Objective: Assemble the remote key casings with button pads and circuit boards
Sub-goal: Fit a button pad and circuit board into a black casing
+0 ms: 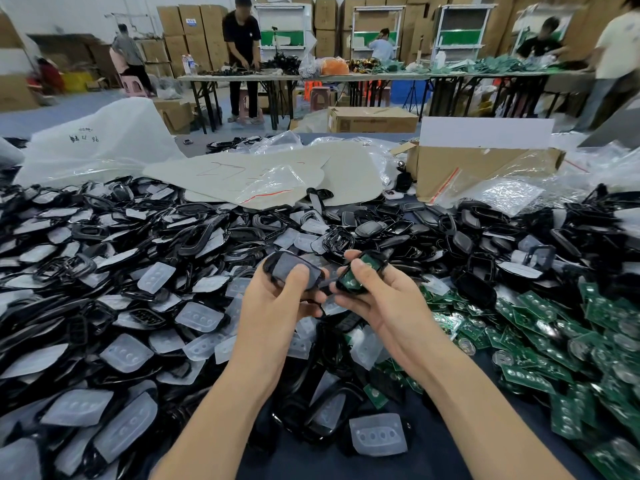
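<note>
- Hands: both are raised over the middle of the worktop, and each is clamped on one part. Our left hand grips the padded shell, with its thumb pressed flat on the translucent button pad seated inside. Our right hand grips the board shell, with its thumb lying across the green circuit board.
- Governing relation: the two shells lie side by side between the hands, with their near ends close together. We cannot tell whether they touch.
- Axes: the padded shell's long axis runs roughly left to right and dips toward the gap. The board shell's long axis runs from upper right down to lower left, so the two axes converge.
- Facing: both open faces are turned up toward us. We judge that one shell must be turned over onto the other and the axes aligned before they can close.
- Reach: neither hand is nearer, since each already holds its half.
- Stock: loose button pads and loose casings lie heaped to our left and ahead. Loose circuit boards lie heaped to our right, beside the right forearm.
</note>
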`<action>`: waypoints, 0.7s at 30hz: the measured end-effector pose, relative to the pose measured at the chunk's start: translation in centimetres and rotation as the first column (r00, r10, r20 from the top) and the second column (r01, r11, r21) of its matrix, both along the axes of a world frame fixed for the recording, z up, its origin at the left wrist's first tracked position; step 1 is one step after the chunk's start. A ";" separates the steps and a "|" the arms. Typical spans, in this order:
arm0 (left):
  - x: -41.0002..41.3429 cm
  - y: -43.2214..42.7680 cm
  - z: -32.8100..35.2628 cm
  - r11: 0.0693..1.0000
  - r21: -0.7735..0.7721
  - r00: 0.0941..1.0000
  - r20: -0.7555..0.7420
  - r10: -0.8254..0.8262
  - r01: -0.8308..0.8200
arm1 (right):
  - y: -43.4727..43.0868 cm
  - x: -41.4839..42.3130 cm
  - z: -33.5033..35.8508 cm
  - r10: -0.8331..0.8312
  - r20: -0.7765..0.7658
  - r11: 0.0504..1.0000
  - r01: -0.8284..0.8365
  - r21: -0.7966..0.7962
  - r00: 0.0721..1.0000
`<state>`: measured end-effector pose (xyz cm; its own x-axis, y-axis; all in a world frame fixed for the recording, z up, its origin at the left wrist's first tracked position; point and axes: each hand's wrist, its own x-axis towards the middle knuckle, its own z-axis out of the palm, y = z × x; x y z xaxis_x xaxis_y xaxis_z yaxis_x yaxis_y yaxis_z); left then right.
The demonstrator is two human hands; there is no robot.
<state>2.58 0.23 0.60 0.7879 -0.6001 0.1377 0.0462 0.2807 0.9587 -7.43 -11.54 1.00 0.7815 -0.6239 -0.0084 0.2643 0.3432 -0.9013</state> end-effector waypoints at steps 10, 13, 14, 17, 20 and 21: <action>-0.1 0.0 -1.1 0.937 0.280 0.852 0.522 0.036 -0.211 | 0.1 0.1 -0.3 0.004 -0.012 1.000 -0.004 0.012 1.000; -0.1 0.0 -1.3 0.916 0.301 0.804 0.593 0.039 -0.266 | 0.1 0.2 -0.7 0.028 -0.062 0.999 -0.031 -0.038 0.998; -0.2 0.0 -1.3 0.914 0.302 0.797 0.603 0.039 -0.273 | 0.2 0.2 -0.8 0.027 -0.084 0.996 -0.034 -0.082 0.996; -0.1 -0.1 -1.5 0.908 0.301 0.784 0.619 0.045 -0.290 | 0.4 0.2 -1.0 0.001 -0.127 0.982 -0.024 -0.186 0.992; -0.1 -0.1 -1.7 0.913 0.289 0.780 0.624 0.049 -0.289 | 0.5 0.2 -0.9 -0.015 -0.170 0.964 -0.030 -0.265 0.985; -0.2 -0.1 -1.7 0.913 0.286 0.779 0.624 0.053 -0.291 | 0.5 0.1 -0.9 -0.023 -0.186 0.956 -0.032 -0.291 0.982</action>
<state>2.42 0.09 -1.10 0.7124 -0.5621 0.4202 -0.5776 -0.1294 0.8060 -7.33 -11.06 0.12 0.7862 -0.6174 0.0279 0.0819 0.0593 -0.9949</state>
